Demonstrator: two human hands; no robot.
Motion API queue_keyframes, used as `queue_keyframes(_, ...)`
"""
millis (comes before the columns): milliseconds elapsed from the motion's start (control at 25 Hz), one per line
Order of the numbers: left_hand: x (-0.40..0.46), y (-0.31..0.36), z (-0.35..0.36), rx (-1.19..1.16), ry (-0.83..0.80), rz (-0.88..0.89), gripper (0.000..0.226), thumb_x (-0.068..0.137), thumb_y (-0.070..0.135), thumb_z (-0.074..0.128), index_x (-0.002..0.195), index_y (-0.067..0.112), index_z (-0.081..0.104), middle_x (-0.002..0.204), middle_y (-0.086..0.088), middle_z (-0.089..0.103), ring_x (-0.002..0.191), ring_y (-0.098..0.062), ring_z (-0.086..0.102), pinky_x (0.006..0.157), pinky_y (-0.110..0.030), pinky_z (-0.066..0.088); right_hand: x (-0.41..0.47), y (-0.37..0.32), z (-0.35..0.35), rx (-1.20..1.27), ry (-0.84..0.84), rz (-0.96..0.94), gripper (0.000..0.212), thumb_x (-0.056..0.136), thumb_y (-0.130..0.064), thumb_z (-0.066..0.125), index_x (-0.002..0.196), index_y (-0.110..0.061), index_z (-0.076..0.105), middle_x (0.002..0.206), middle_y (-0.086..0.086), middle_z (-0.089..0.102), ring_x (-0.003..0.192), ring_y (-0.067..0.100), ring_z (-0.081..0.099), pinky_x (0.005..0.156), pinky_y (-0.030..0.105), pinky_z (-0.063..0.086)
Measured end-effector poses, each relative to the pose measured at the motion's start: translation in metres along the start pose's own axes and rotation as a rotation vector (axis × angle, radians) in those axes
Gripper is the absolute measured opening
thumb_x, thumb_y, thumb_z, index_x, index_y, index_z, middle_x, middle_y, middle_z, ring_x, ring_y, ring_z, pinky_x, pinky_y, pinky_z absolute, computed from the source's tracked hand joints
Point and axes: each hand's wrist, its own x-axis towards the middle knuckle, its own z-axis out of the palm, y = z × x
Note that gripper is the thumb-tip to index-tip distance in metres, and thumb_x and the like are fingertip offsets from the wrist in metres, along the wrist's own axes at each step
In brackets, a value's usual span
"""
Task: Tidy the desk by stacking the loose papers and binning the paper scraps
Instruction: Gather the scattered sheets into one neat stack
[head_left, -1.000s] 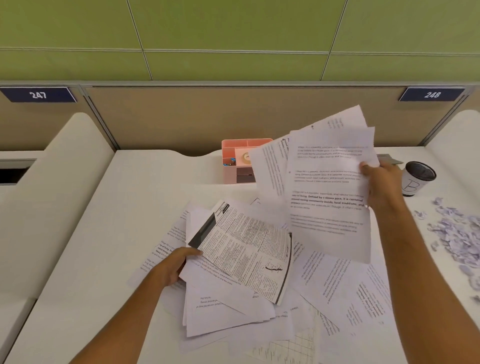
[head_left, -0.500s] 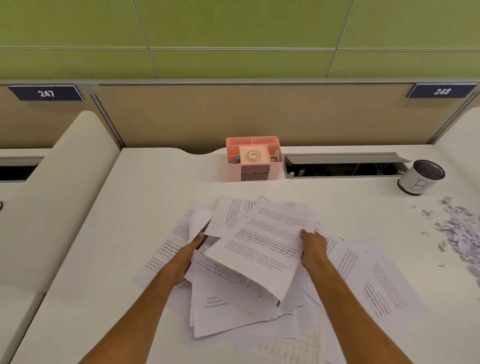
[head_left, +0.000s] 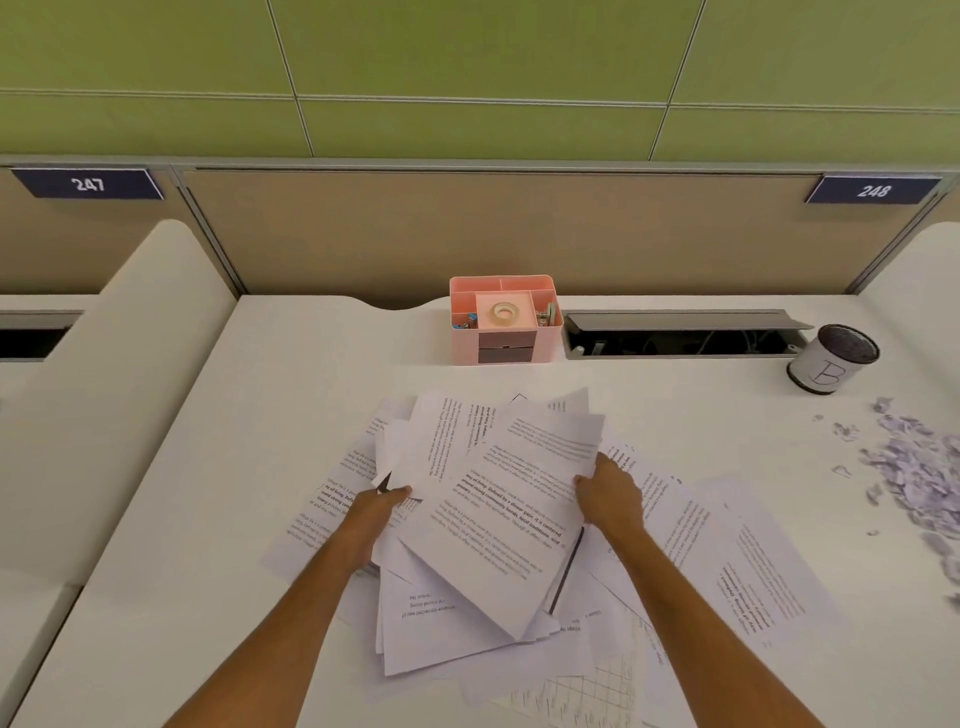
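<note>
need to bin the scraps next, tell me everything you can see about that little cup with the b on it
The cup is a small round container standing upright at the desk's far right, just right of the open cable tray. Its side is white with a hand-drawn letter B and a dark band along the base; rim and inside look dark. What it holds cannot be seen. Nothing touches it; the paper scraps lie nearer the camera, apart from it.

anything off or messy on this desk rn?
Yes: printed sheets lie fanned and crooked at centre, both hands on them; torn paper scraps are strewn at the right edge, outside the small bin.
</note>
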Motion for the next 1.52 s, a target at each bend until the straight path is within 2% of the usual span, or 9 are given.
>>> queue_keyframes(120, -0.002, -0.001, 0.002, 0.01, 0.001, 0.039, 0.023, 0.093, 0.017, 0.063, 0.113, 0.007, 0.061, 0.093, -0.007, 0.068, 0.085, -0.024, 0.064, 0.065, -0.029, 0.05, 0.006, -0.008, -0.03, -0.34, 0.131, -0.083, 0.024, 0.089, -0.007, 0.042, 0.108, -0.011, 0.056, 0.097, 0.011, 0.068, 0.08, 0.03, 0.062, 0.064, 0.03, 0.044)
queue_keyframes(240, -0.005, -0.002, 0.001, 0.034, -0.025, 0.093, 0.023, 0.093, 0.01, 0.062, 0.115, 0.013, 0.059, 0.095, -0.004, 0.067, 0.086, -0.021, 0.063, 0.068, -0.029, 0.051, 0.018, -0.024, -0.069, -0.437, 0.206, -0.163, 0.024, 0.087, -0.002, 0.043, 0.101, -0.009, 0.061, 0.092, 0.011, 0.067, 0.07, 0.026, 0.052, 0.061, 0.028, 0.039)
queue_keyframes(400, -0.002, -0.004, -0.003, 0.086, -0.065, 0.145, 0.026, 0.092, 0.006, 0.062, 0.116, 0.015, 0.06, 0.102, -0.005, 0.069, 0.094, -0.024, 0.064, 0.082, -0.04, 0.053, 0.048, -0.054, -0.1, -0.352, -0.044, -0.33, 0.029, 0.097, -0.011, 0.042, 0.117, -0.013, 0.063, 0.105, 0.01, 0.067, 0.087, 0.027, 0.06, 0.071, 0.032, 0.046)
queue_keyframes(560, -0.006, -0.003, -0.004, 0.033, -0.091, 0.18, 0.023, 0.092, 0.006, 0.062, 0.114, 0.015, 0.062, 0.102, -0.005, 0.071, 0.092, -0.02, 0.067, 0.066, -0.03, 0.056, 0.063, -0.071, -0.075, -0.199, -0.351, -0.423, 0.033, 0.1, -0.018, 0.048, 0.13, -0.007, 0.054, 0.132, 0.012, 0.057, 0.119, 0.03, 0.054, 0.096, 0.037, 0.043)
queue_keyframes(640, -0.007, -0.004, -0.007, 0.015, -0.107, 0.18, 0.023, 0.092, 0.008, 0.063, 0.115, 0.013, 0.062, 0.105, -0.009, 0.071, 0.092, -0.022, 0.068, 0.063, -0.03, 0.057, 0.071, -0.068, -0.053, -0.214, -0.397, -0.456, 0.037, 0.098, -0.02, 0.053, 0.132, -0.006, 0.051, 0.137, 0.013, 0.053, 0.123, 0.03, 0.05, 0.099, 0.037, 0.039)
queue_keyframes(880, -0.007, -0.007, -0.015, -0.027, -0.176, 0.167, 0.031, 0.091, 0.011, 0.064, 0.122, 0.01, 0.06, 0.114, -0.013, 0.07, 0.106, -0.03, 0.066, 0.082, -0.043, 0.057, 0.079, -0.048, -0.007, -0.221, -0.334, -0.436, 0.059, 0.091, -0.02, 0.065, 0.143, -0.012, 0.039, 0.151, 0.007, 0.038, 0.134, 0.028, 0.041, 0.109, 0.037, 0.034)
queue_keyframes(1200, -0.009, -0.009, -0.013, -0.065, -0.203, 0.143, 0.029, 0.089, 0.012, 0.067, 0.117, 0.02, 0.061, 0.114, -0.009, 0.07, 0.105, -0.029, 0.066, 0.083, -0.044, 0.056, 0.075, -0.029, 0.012, -0.195, -0.221, -0.34, 0.055, 0.079, -0.03, 0.077, 0.128, -0.025, 0.055, 0.138, 0.001, 0.048, 0.124, 0.022, 0.048, 0.104, 0.04, 0.039)
queue_keyframes(1320, -0.01, -0.009, -0.013, -0.054, -0.218, 0.125, 0.029, 0.088, 0.013, 0.069, 0.115, 0.02, 0.062, 0.113, -0.01, 0.071, 0.105, -0.032, 0.066, 0.083, -0.047, 0.056, 0.072, -0.025, 0.017, -0.172, -0.155, -0.327, 0.038, 0.08, -0.025, 0.077, 0.115, -0.02, 0.062, 0.12, 0.0, 0.057, 0.11, 0.02, 0.055, 0.087, 0.028, 0.041)
queue_keyframes(1520, -0.009, -0.01, -0.017, -0.039, -0.236, 0.095, 0.034, 0.086, 0.015, 0.07, 0.119, 0.018, 0.061, 0.112, -0.011, 0.071, 0.105, -0.034, 0.066, 0.084, -0.05, 0.056, 0.073, -0.023, 0.019, -0.066, -0.131, -0.294, 0.011, 0.087, -0.021, 0.069, 0.087, -0.017, 0.058, 0.096, -0.001, 0.062, 0.086, 0.018, 0.057, 0.071, 0.027, 0.04)
